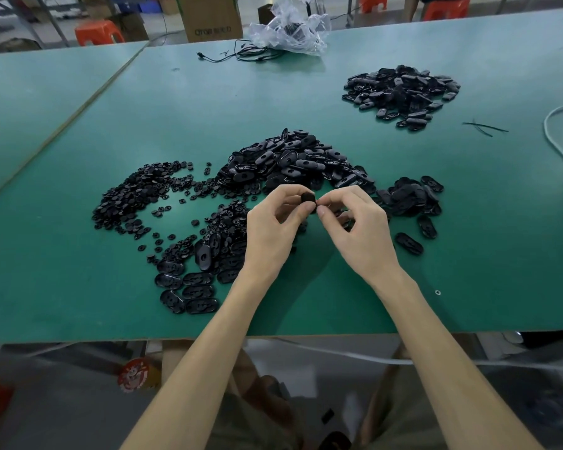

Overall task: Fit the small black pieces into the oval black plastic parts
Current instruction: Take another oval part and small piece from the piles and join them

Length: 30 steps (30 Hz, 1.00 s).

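Left hand [272, 224] and right hand [355, 228] both pinch one oval part [308, 200] between fingertips, raised over the desk [78, 131]. Whether a small piece sits in it, I cannot tell. Small pieces [137, 193] lie heaped to my left, and oval parts [293, 160] just behind my hands. The far pile [400, 92] looks finished, I judge, so most of the work remains.
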Tool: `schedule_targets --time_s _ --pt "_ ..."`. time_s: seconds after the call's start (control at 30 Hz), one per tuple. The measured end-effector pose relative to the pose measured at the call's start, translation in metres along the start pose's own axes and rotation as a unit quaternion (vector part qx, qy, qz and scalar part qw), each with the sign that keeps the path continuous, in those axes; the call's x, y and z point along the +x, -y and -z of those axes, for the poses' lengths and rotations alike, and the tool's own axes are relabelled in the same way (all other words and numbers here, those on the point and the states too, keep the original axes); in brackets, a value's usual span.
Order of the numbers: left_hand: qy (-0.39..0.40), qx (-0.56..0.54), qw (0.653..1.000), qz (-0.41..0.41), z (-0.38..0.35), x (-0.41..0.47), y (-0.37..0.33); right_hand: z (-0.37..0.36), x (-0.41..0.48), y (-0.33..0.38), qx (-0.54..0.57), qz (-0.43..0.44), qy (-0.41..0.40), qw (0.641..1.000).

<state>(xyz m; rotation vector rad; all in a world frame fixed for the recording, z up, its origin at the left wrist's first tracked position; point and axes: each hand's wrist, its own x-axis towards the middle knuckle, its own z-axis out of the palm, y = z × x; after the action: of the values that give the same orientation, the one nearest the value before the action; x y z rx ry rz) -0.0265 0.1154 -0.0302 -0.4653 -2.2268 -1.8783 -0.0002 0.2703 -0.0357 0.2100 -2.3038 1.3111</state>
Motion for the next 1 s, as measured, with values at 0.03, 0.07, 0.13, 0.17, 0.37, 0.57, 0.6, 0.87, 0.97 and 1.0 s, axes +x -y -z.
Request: schedule_targets --time_s 0.03,0.07,0.13,0.17,0.37,0.57,0.6,0.87,0.97,1.0 --pt "0.002 0.002 1.0 0.0 -0.0001 0.0 0.0 -0.0001 0.0 -0.0001 -0.001 -0.002 -0.003 1.0" --pt "0.003 0.008 1.0 -0.004 0.0 0.0003 0.0002 -0.0001 0.0 0.0 0.002 -0.007 -0.007 1.0" --pt "0.011 0.02 1.0 -0.013 0.0 0.0015 0.0011 -0.0001 0.0001 0.0006 0.016 -0.021 -0.013 1.0" --pt "0.02 0.023 0.999 -0.016 -0.0002 0.0022 0.0015 -0.0001 -0.0001 0.0011 0.022 -0.027 -0.016 0.999" --pt "0.039 0.036 0.999 0.014 -0.0013 0.0036 0.0039 0.0007 -0.0004 0.0011 0.027 -0.044 -0.014 0.999" --pt "0.041 0.048 0.998 0.005 -0.0005 0.0033 0.0024 0.0015 -0.0002 0.0006 0.026 -0.047 -0.022 0.998" --pt "0.041 0.052 0.998 0.002 -0.0004 0.0032 0.0022 0.0015 -0.0001 0.0008 0.027 -0.047 -0.022 0.998" --pt "0.051 0.067 0.996 -0.004 -0.0033 0.0024 0.0059 0.0018 -0.0008 0.0026 0.05 -0.053 -0.013 0.997" --pt "0.047 0.077 0.996 -0.006 -0.0038 0.002 0.0075 0.0015 -0.0014 0.0028 0.055 -0.051 -0.002 0.997" --pt "0.046 0.08 0.996 -0.007 -0.0039 0.0019 0.0083 0.0011 -0.0018 0.003 0.057 -0.05 0.002 0.997"
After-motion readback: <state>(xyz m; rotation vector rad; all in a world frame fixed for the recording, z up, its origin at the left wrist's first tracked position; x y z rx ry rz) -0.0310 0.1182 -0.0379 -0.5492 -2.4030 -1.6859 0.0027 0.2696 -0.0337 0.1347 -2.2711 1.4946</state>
